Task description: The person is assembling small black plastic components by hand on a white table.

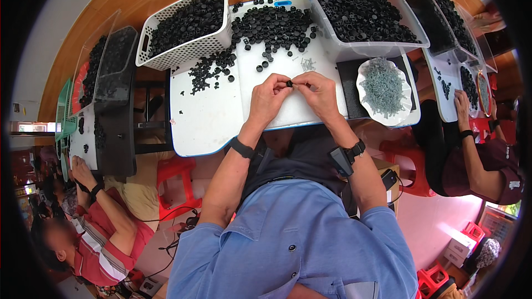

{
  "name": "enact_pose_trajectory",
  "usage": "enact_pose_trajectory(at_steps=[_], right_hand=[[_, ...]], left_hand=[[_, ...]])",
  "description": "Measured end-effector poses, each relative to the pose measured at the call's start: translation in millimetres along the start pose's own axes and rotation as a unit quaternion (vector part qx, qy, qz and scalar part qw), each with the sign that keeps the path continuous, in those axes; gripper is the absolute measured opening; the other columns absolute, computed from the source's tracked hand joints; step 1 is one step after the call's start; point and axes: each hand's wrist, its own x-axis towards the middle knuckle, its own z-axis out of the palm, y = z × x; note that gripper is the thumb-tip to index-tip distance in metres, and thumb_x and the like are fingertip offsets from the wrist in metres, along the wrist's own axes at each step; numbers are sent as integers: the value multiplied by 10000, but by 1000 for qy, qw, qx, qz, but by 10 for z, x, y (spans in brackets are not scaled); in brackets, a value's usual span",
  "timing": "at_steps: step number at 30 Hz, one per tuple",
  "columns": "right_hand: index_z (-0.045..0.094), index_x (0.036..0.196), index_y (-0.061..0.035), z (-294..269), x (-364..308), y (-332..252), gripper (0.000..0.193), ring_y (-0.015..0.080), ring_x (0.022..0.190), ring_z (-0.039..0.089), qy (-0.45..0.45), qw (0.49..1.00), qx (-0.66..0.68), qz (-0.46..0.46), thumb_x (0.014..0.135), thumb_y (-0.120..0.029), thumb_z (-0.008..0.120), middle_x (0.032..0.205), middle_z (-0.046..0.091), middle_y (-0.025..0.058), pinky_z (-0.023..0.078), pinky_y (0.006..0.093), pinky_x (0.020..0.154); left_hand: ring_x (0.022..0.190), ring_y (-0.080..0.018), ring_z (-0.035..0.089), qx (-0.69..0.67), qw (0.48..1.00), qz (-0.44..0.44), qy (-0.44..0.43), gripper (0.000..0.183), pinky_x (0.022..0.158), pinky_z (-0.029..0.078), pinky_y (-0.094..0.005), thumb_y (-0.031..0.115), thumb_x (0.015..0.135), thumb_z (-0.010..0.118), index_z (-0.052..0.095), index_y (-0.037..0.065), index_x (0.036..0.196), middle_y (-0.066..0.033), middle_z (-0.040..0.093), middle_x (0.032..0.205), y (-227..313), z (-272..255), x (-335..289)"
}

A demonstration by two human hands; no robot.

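Note:
Above the near part of the white tabletop, my two hands meet fingertip to fingertip. My left hand pinches a small black round part between thumb and fingers. From the other side, my right hand has its thumb and fingertips pressed together against that part; anything else in them is too small to make out. Just beyond the hands lies a little heap of thin, pale pin-like pieces. Farther off spreads a pile of loose black caps, and smaller black pieces are scattered to the left.
A white perforated basket and a clear plastic bin, both full of black parts, stand at the back. On the right, a scalloped white plate holds grey-green pin-like pieces. Co-workers sit at tables on both sides, near red stools.

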Motion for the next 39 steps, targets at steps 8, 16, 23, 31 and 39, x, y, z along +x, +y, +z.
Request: enact_pose_trajectory(at_steps=[8,16,23,31,39], right_hand=[[772,931,-11,10,-8,-12,118,226,775,731,9,999,-30,-44,831,37,730,894,756,106,565,318,662],[766,925,-8,2,-15,-14,118,233,787,735,8,999,-25,-47,828,46,726,903,760,104,566,320,669],[766,930,-8,8,-19,-26,125,245,792,738,5,997,-41,-59,826,51,728,902,760,111,570,328,673],[770,943,-16,13,-24,-48,134,256,774,732,-1,995,-57,-79,825,40,741,886,752,116,570,331,672],[756,971,-21,29,-38,-66,144,260,766,730,1,992,-81,-100,835,24,747,888,744,120,575,339,683]], left_hand=[[793,-131,721,2,1000,4,4,230,729,562,-270,114,898,791,712,9,1086,-89,778,903,14,-2,-3],[810,-155,738,-10,1000,13,2,221,739,571,-279,108,903,777,707,6,1086,-103,778,911,11,6,-17],[815,-139,732,-7,1000,14,3,217,745,568,-273,96,905,779,709,4,1089,-95,779,916,-3,7,-22],[822,-162,745,-4,1000,14,1,213,753,578,-285,91,902,772,703,0,1082,-107,779,918,4,-3,-22],[887,-129,731,-20,999,-30,-28,237,820,573,-275,55,908,752,709,2,1135,-91,779,959,70,-42,0]])
